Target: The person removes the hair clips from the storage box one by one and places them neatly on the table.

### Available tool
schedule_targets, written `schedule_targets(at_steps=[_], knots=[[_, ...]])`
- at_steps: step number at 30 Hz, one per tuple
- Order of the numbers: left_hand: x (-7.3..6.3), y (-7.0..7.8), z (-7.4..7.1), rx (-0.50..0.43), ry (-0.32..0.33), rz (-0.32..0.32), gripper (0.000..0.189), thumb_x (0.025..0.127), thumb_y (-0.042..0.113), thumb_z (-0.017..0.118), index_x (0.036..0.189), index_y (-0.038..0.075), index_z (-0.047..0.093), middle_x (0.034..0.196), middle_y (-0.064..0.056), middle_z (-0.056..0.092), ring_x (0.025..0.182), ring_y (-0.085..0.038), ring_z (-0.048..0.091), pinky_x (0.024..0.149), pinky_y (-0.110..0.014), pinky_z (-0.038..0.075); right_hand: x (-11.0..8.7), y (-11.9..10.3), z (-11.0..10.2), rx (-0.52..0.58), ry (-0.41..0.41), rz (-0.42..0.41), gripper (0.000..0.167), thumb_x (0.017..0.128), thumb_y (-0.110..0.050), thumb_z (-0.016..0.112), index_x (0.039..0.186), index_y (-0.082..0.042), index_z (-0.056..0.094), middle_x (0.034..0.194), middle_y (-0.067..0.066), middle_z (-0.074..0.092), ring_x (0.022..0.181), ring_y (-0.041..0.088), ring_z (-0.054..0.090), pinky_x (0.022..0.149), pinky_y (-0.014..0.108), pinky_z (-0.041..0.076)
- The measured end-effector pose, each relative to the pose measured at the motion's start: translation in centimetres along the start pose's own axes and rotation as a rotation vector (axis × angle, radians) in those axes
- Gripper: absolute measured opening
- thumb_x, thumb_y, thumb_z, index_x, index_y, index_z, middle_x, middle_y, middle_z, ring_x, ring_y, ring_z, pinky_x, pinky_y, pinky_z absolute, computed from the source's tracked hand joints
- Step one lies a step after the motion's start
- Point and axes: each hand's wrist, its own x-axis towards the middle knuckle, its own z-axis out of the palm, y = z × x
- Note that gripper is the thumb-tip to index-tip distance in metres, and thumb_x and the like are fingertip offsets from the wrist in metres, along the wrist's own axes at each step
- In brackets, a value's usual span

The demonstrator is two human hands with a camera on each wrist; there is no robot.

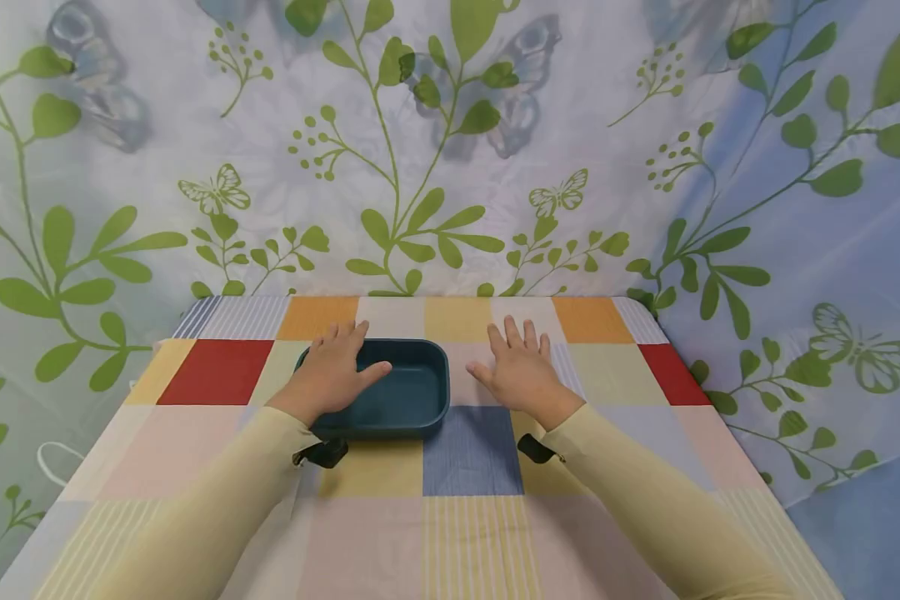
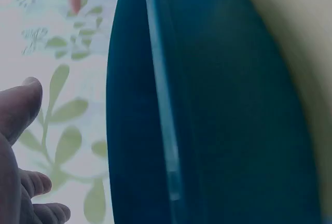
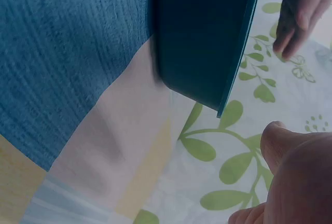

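Teal tray (image 1: 412, 392) upright on tabletop (image 1: 367, 542), no contents visible. Left grip (image 1: 332, 372) spread over its left end, right grip (image 1: 523, 375) spread, well apart — handling either unstarted or finished, can't tell.

The tray (image 1: 412, 432) sits on the table (image 1: 472, 454), left hand (image 1: 330, 373) over it, right hand (image 1: 523, 375) to its right.

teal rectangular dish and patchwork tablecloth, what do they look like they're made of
Teal rectangular dish: perhaps plastic or glazed ceramic, smooth and satiny; a pale highlight runs along its rim, but that doesn't settle which.
Patchwork tablecloth: probably matte fabric; the blue square looks streaked like woven threads, though this could be print.
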Motion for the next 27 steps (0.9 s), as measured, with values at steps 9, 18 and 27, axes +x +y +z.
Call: schedule_targets(at_steps=[9,18,27], knots=[[-3.2,-6.4,-1.3,-0.156,-0.053,-0.138,0.084,0.108,0.045,0.053,0.169,0.004,0.011,0.174,-0.026,0.014,0.159,-0.055,0.01,0.126,-0.072,0.014,0.6,-0.3,0.2,0.03,-0.041,0.005,0.088,0.107,-0.064,0.043,0.17,-0.01,0.015,0.177,0.022,0.001,0.162,0.051,-0.005,0.127,0.072,0.001],[-4.4,-9.6,0.2,-0.313,-0.106,-0.207,0.085,0.108,0.048,0.052,0.171,0.018,0.003,0.174,-0.023,0.019,0.157,-0.051,0.024,0.118,-0.073,0.032,1.1,-1.0,0.5,0.059,-0.054,-0.011,0.087,0.107,-0.061,0.046,0.17,-0.009,0.015,0.177,0.022,0.0,0.161,0.052,-0.005,0.128,0.071,0.001],[-4.8,-10.9,1.5,-0.448,-0.11,-0.213,0.084,0.109,0.047,0.05,0.171,0.028,-0.005,0.177,-0.018,0.008,0.159,-0.051,0.016,0.119,-0.075,0.029,1.3,-1.7,0.9,0.048,-0.053,-0.027,0.086,0.107,-0.061,0.045,0.17,-0.009,0.015,0.176,0.023,0.002,0.161,0.052,-0.004,0.128,0.071,0.002]])
